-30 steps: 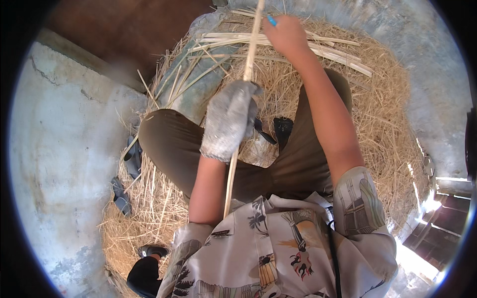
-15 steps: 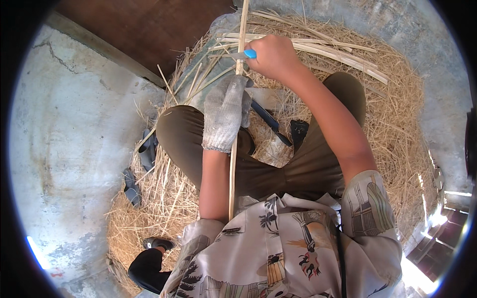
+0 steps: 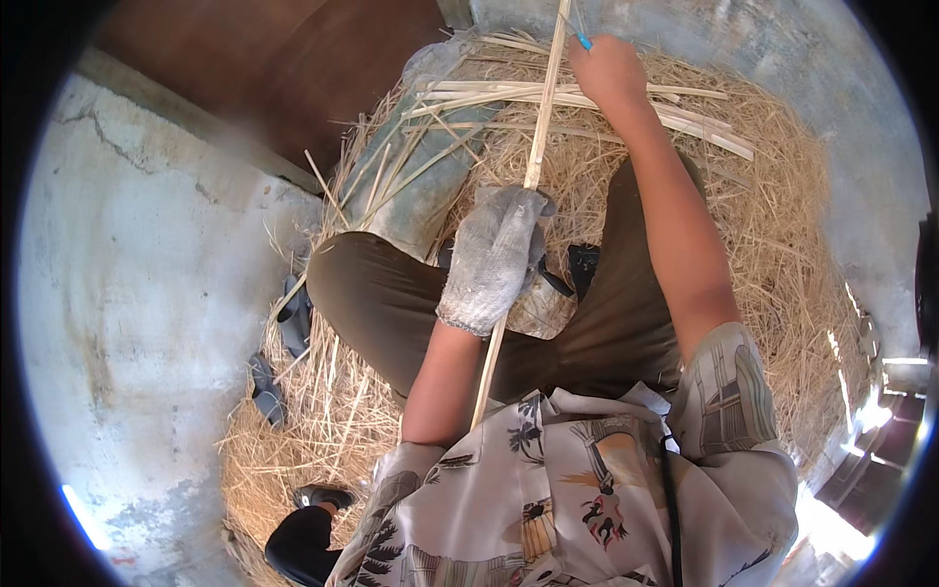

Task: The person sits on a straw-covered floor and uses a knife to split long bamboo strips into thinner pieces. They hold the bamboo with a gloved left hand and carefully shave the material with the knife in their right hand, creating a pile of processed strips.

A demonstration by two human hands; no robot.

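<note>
My left hand (image 3: 492, 262), in a pale knitted work glove, is closed round a long, light wooden strip (image 3: 545, 115) that looks like split bamboo. The strip slants up and slightly right from my shirt, past the glove, to the top edge of the view. My bare right hand (image 3: 610, 72) grips a knife (image 3: 585, 41) by its blue handle. Its thin blade is only partly visible beside the strip's far stretch; whether it touches the strip I cannot tell. Between my bent legs lies a dark object (image 3: 584, 266), partly hidden.
Pale strips (image 3: 704, 129) lie in a loose bundle ahead, on straw-like shavings (image 3: 782, 254). A greenish sack-like surface (image 3: 416, 201) shows beyond my left knee. Dark sandals (image 3: 264, 391) rest by the left wall (image 3: 127, 274). Someone's black-clad leg (image 3: 298, 543) is at lower left.
My right hand with the knife has moved away along the strip, up and to the right. My left hand has come nearer and rightward, and the strip now leans more to the right.
</note>
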